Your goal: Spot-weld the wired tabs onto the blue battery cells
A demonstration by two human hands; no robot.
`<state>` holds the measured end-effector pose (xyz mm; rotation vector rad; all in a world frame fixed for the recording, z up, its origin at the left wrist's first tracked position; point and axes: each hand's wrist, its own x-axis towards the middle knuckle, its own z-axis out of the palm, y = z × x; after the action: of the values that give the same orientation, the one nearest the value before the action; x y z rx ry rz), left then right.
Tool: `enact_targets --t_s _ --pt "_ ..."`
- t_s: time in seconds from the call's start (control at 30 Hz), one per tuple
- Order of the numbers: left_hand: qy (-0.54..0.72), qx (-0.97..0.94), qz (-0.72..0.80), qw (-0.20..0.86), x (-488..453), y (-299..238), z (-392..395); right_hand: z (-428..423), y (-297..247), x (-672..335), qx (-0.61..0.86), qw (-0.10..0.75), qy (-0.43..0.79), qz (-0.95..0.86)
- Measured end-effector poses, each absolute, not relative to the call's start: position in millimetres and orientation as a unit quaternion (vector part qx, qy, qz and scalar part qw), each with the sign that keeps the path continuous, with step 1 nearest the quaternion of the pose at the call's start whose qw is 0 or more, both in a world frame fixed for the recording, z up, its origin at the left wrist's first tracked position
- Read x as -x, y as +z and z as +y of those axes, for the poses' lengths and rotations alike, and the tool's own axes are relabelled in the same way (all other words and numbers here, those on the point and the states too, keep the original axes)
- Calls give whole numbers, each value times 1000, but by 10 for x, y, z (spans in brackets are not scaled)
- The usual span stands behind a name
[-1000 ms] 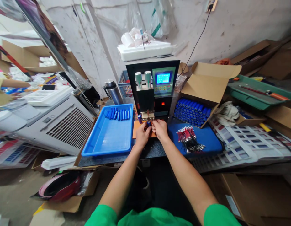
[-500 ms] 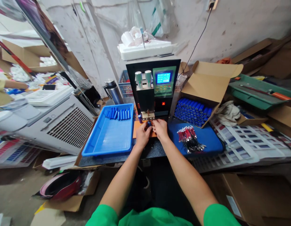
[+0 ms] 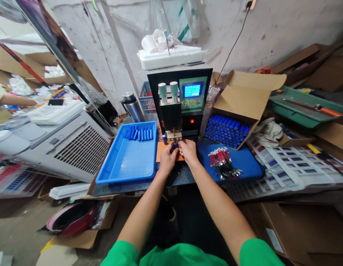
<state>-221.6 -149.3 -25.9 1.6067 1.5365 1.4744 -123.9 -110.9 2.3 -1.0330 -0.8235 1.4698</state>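
Observation:
Under the electrodes of the black spot welder (image 3: 194, 127), a blue cylindrical battery cell (image 3: 175, 145) stands between my hands. My left hand (image 3: 168, 159) is closed around the cell's left side, thumb and fingers against it. From the right, my right hand (image 3: 188, 150) pinches close to the top of the same cell; what lies in its fingertips is too small to make out. Another upright cell (image 3: 164, 139) stands just left of the welder's tip, on the orange board (image 3: 161, 155) beneath my hands.
To the left, a blue tray (image 3: 124, 162) has several cells along its far end. On the right, a cardboard box (image 3: 240, 94) of cells stands behind a bundle of red and black wire leads (image 3: 223, 162) on a blue pad (image 3: 250, 166). A flask (image 3: 132, 107) stands behind the tray.
Both hands keep practically the same pose at the cell under the welder. The whole view has shifted very slightly; at far left, another person's arm has moved a little.

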Motion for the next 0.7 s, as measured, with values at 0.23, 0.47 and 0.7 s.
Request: enact_targets --t_s 0.23,0.47,0.7 --pt "534 -589 564 226 2204 -218 -1515 -1133 34 1226 424 553 624 -353" --pt "531 -589 568 221 2208 -220 -1519 -1138 29 1229 421 559 626 -344" --pt "526 -595 568 215 2220 -248 -1509 -1125 10 1229 422 558 621 -352"
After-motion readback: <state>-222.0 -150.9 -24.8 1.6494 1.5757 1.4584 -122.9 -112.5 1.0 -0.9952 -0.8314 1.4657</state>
